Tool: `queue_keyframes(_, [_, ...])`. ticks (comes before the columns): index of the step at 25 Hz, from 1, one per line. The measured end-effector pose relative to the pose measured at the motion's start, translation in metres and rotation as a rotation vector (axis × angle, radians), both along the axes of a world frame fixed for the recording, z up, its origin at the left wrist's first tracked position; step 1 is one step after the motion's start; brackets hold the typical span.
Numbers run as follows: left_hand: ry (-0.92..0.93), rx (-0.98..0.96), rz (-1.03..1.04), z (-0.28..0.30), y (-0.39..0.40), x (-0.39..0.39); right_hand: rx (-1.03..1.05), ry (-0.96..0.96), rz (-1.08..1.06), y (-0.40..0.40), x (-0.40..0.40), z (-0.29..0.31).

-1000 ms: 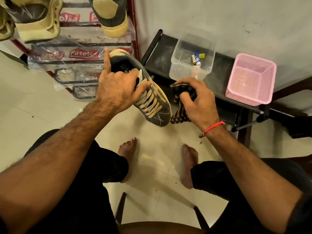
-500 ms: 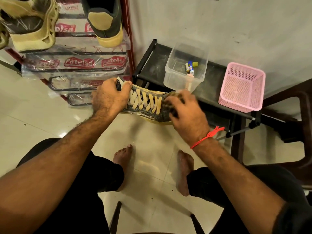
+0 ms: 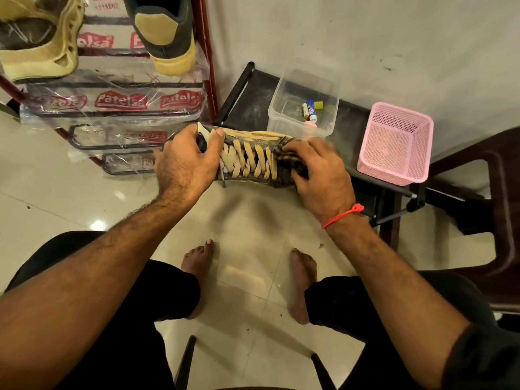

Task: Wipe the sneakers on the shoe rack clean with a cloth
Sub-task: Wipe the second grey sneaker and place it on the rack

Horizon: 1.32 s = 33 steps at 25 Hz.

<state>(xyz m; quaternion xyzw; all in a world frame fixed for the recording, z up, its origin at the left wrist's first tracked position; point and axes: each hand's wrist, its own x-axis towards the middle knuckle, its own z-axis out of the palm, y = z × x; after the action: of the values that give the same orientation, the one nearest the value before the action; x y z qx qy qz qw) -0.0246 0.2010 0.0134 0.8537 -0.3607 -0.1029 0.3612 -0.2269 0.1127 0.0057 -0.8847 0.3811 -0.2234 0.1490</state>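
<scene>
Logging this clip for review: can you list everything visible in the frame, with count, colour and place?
sneaker in hand: 1, dark with tan laces, held above the floor
cloth: 1, dark checked, on the sneaker's toe
shoes on rack: 2 seen, tan and dark, top left
shoe rack: 1, red frame, plastic-wrapped, left
low black shelf: 1, by the wall
clear tub: 1, on the black shelf, small items inside
pink basket: 1, on the black shelf, right
brown chair: 1, far right
left hand: grips the sneaker's heel end
right hand: presses cloth, red wrist thread
bare feet: 2, on tiled floor
</scene>
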Motion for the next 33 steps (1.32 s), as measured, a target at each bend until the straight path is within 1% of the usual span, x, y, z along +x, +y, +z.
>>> queue_keyframes(3, [-0.069, -0.02, 0.004, 0.002, 0.002, 0.004, 0.074, 0.188, 0.16, 0.016, -0.001, -0.002])
queue_keyframes(4, [-0.08, -0.023, -0.01, 0.003, 0.003, 0.005, 0.078, 0.178, 0.139, 0.013, -0.002, -0.002])
queue_keyframes(6, [-0.09, -0.03, -0.034, 0.002, 0.002, 0.007, 0.04, 0.047, 0.011, -0.003, -0.005, 0.002])
queue_keyframes(7, [-0.097, -0.039, -0.04, 0.0, 0.002, 0.008, 0.019, 0.012, -0.009, -0.005, -0.005, 0.004])
queue_keyframes(10, [-0.143, -0.054, -0.087, 0.0, 0.002, 0.005, 0.022, 0.078, 0.145, 0.019, 0.003, -0.001])
queue_keyframes(11, [-0.154, -0.055, -0.109, -0.001, 0.002, 0.005, 0.029, 0.087, 0.142, 0.018, 0.002, -0.002])
queue_keyframes(13, [-0.15, -0.069, -0.124, -0.002, 0.003, 0.008, 0.043, 0.036, -0.011, -0.01, -0.006, 0.0])
queue_keyframes(15, [-0.102, -0.102, -0.12, -0.004, 0.002, 0.013, 0.097, -0.094, -0.161, -0.04, -0.02, 0.006])
queue_keyframes(16, [-0.053, -0.127, -0.121, -0.006, 0.001, 0.015, 0.141, -0.17, -0.182, -0.045, -0.026, 0.008])
queue_keyframes(17, [-0.004, -0.154, -0.118, -0.007, 0.0, 0.018, 0.179, -0.215, -0.14, -0.044, -0.029, 0.009])
queue_keyframes(19, [0.06, -0.203, -0.137, -0.01, 0.0, 0.022, 0.226, -0.182, 0.069, -0.03, -0.026, 0.008])
queue_keyframes(21, [0.028, -0.201, -0.196, -0.013, -0.001, 0.02, 0.224, -0.096, 0.259, -0.022, -0.019, 0.01])
queue_keyframes(23, [-0.061, -0.172, -0.223, -0.012, -0.001, 0.014, 0.2, -0.046, 0.369, -0.02, -0.012, 0.012])
queue_keyframes(29, [-0.078, -0.248, -0.225, -0.009, 0.005, 0.037, 0.311, 0.109, 0.466, -0.018, -0.025, 0.011])
queue_keyframes(33, [-0.153, -0.295, -0.326, -0.007, 0.009, 0.031, 0.255, 0.022, 0.445, -0.012, -0.015, 0.011])
